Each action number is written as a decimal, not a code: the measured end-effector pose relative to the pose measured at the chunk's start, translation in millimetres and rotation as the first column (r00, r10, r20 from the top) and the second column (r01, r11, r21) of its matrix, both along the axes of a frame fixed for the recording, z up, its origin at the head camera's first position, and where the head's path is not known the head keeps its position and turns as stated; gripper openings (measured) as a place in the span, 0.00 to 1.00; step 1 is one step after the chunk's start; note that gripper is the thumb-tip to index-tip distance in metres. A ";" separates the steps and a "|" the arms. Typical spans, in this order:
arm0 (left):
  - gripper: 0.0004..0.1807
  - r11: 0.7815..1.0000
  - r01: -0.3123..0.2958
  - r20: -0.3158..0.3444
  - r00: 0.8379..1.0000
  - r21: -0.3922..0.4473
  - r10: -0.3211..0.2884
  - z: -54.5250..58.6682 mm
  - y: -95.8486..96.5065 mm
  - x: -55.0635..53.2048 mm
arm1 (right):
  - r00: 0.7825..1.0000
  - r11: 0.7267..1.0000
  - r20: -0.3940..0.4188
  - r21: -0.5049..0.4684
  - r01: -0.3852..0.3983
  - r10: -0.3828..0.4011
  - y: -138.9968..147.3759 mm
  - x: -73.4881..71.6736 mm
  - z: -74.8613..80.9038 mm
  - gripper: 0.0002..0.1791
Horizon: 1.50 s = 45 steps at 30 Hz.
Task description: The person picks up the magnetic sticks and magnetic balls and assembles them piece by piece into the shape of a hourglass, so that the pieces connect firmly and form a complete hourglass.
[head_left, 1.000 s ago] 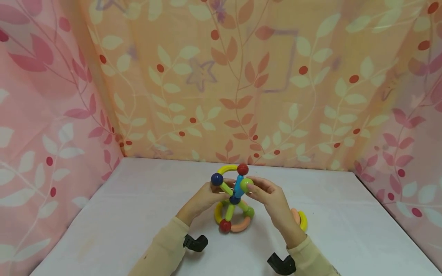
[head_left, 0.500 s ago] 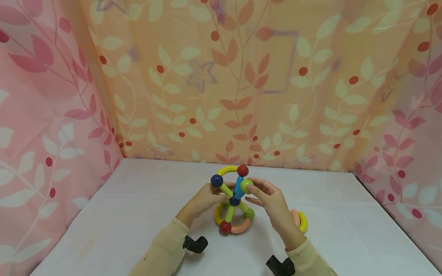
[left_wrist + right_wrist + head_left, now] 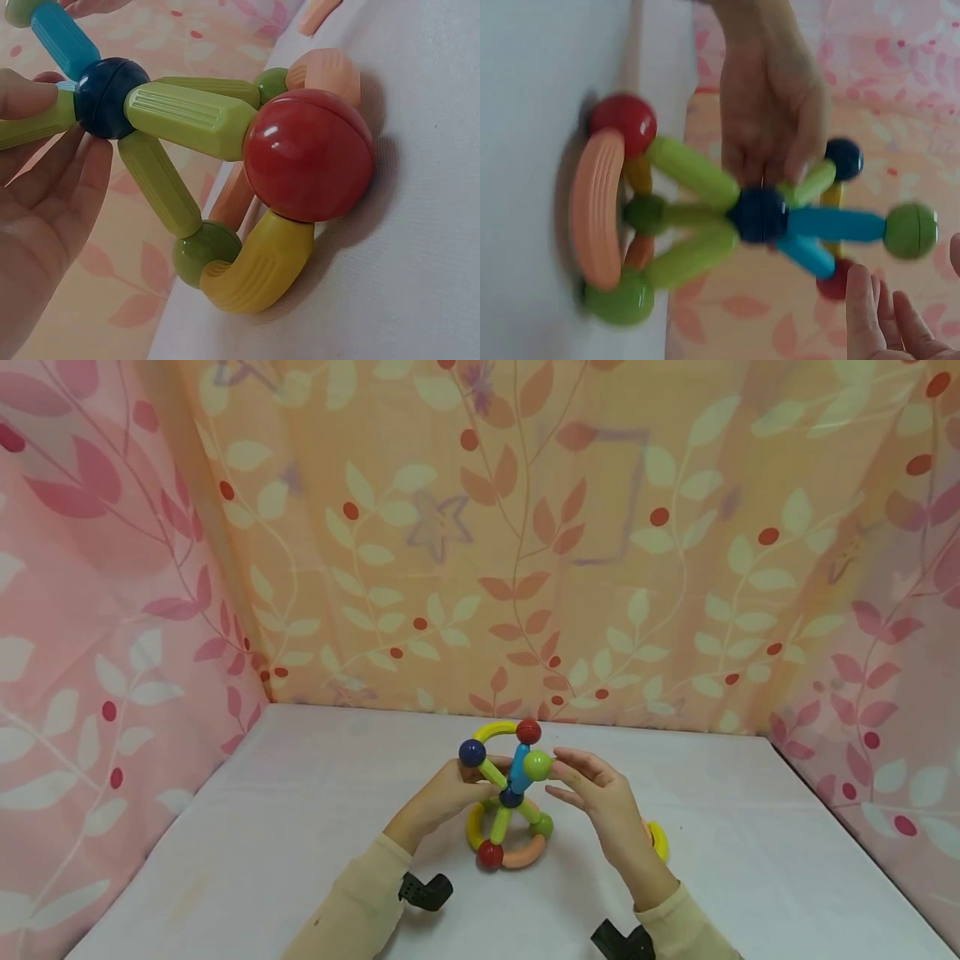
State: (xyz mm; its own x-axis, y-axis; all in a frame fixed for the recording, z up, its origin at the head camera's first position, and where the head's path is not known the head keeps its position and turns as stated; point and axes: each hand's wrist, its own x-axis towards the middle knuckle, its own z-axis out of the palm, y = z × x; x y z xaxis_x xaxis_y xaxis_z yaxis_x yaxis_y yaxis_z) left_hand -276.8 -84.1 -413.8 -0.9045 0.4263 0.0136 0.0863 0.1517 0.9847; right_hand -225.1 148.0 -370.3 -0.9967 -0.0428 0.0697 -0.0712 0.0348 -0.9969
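A structure of magnetic balls and sticks stands upright on the table, joined at a navy ball (image 3: pixel 512 796). Its base is a ring of yellow and orange curved sticks (image 3: pixel 598 210) with red and green balls. Green sticks rise from it to the navy ball. Above, blue sticks (image 3: pixel 836 223) and a green stick branch to other balls, including a light green ball (image 3: pixel 537 766). My left hand (image 3: pixel 446 797) pinches the upper green stick (image 3: pixel 37 127) close to the navy ball. My right hand (image 3: pixel 611 810) is beside the light green ball, fingers extended, with a gap to it in the right wrist view.
A yellow curved stick (image 3: pixel 658 842) and an orange one, mostly hidden, lie on the white table (image 3: pixel 750 860) behind my right wrist. Patterned cloth (image 3: pixel 525 568) hangs at the back and both sides. A black camera mount (image 3: pixel 425 892) sits at my left wrist.
My right hand has let go of the light green ball and drawn slightly right, its fingers spreading. My left hand and the structure stay in place.
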 end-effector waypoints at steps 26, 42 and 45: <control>0.22 1.000 0.008 0.013 1.000 -0.014 -0.007 -0.1 2.4 -2.5 | 0.938 0.935 0.302 0.350 0.057 -0.170 160.0 -0.1 -49.9 0.35; 0.23 1.000 0.008 -0.005 1.000 -0.027 -0.009 0.3 3.5 -2.2 | 0.906 0.924 0.379 0.381 0.033 -0.188 160.9 -7.9 -60.2 0.31; 0.23 1.000 0.011 -0.012 1.000 -0.029 -0.012 1.2 3.6 -2.6 | 0.906 0.895 0.361 0.445 0.041 -0.221 157.0 -11.9 -59.8 0.27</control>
